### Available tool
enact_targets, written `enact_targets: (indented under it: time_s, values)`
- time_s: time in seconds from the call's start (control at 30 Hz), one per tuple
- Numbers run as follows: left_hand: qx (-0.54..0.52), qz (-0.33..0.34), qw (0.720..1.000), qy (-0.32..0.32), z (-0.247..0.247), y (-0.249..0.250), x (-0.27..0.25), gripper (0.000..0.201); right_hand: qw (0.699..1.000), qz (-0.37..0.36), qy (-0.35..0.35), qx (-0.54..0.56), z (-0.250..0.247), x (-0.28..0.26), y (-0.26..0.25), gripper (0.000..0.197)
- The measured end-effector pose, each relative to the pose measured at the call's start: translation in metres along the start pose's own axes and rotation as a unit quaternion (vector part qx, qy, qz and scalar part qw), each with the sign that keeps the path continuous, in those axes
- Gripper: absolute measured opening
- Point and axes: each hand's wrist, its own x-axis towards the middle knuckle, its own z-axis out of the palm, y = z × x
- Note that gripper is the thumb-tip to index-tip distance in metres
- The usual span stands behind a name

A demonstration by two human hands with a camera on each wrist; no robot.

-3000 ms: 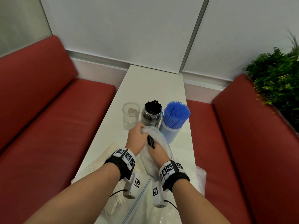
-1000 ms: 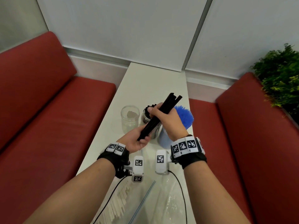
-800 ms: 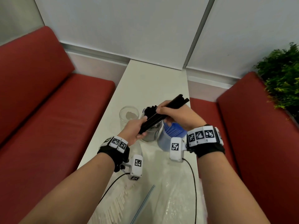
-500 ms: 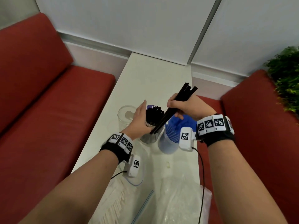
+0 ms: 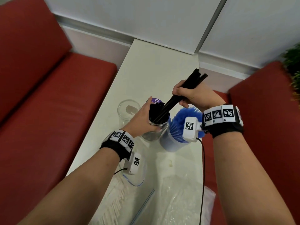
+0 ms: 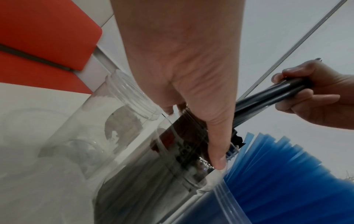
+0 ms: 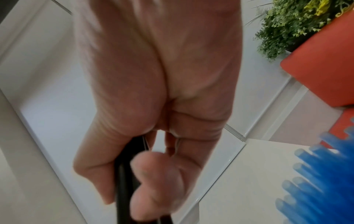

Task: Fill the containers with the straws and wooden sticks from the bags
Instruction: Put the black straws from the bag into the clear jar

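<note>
My right hand [image 5: 180,98] grips a bundle of black straws [image 5: 189,86] that slants down to the left. Its lower ends reach into the mouth of a clear jar [image 5: 153,135] that holds more black straws. My left hand [image 5: 146,116] curls round that jar's rim, with the thumb [image 6: 216,151] on the near side. In the left wrist view the bundle [image 6: 268,97] passes over the rim. A container of blue straws [image 5: 174,140] stands right next to the jar. An empty clear jar [image 5: 128,111] stands to its left. A bag of wooden sticks [image 5: 116,202] lies near me.
All of this is on a narrow white table [image 5: 155,65] between two red benches [image 5: 56,103]. A crumpled empty plastic bag [image 5: 183,202] lies at the near right. A green plant [image 7: 296,22] stands behind the right bench.
My left hand let go of the bundle's lower end and took hold of the jar. My right hand tilted the bundle and brought its lower ends into the jar's mouth.
</note>
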Motion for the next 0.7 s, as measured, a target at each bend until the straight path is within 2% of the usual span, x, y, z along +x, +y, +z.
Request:
enact_targets:
  time_s: [0.2, 0.33, 0.43, 0.5, 0.6, 0.63, 0.7]
  values:
    - [-0.010, -0.021, 1.000, -0.007, 0.001, 0.004, -0.001, 0.132, 0.999, 0.006, 0.023, -0.046, 0.030, 0.002, 0.010, 0.002]
    - [-0.041, -0.028, 0.999, -0.003, 0.003, 0.003, -0.001, 0.132, 0.982, 0.068, 0.070, -0.161, 0.080, -0.006, 0.028, 0.020]
    - [-0.053, -0.024, 0.998, -0.003, 0.002, 0.007, -0.002, 0.129, 0.977, 0.040, 0.085, -0.193, 0.090, -0.013, 0.025, 0.034]
    - [-0.049, -0.003, 0.999, 0.001, 0.002, 0.009, -0.003, 0.118, 0.969, -0.029, 0.141, -0.199, 0.087, -0.014, 0.012, 0.048]
    - [-0.022, 0.023, 0.999, 0.007, 0.002, 0.016, 0.000, 0.090, 0.911, -0.169, 0.256, -0.274, 0.099, -0.009, -0.002, 0.057]
    - [0.000, 0.032, 0.999, 0.009, 0.002, 0.021, 0.000, 0.079, 0.899, -0.175, 0.255, -0.310, 0.109, -0.007, -0.001, 0.058]
    - [0.086, 0.060, 0.995, 0.004, 0.005, 0.023, -0.001, 0.057, 0.904, -0.108, 0.169, -0.377, 0.134, -0.009, 0.017, 0.066]
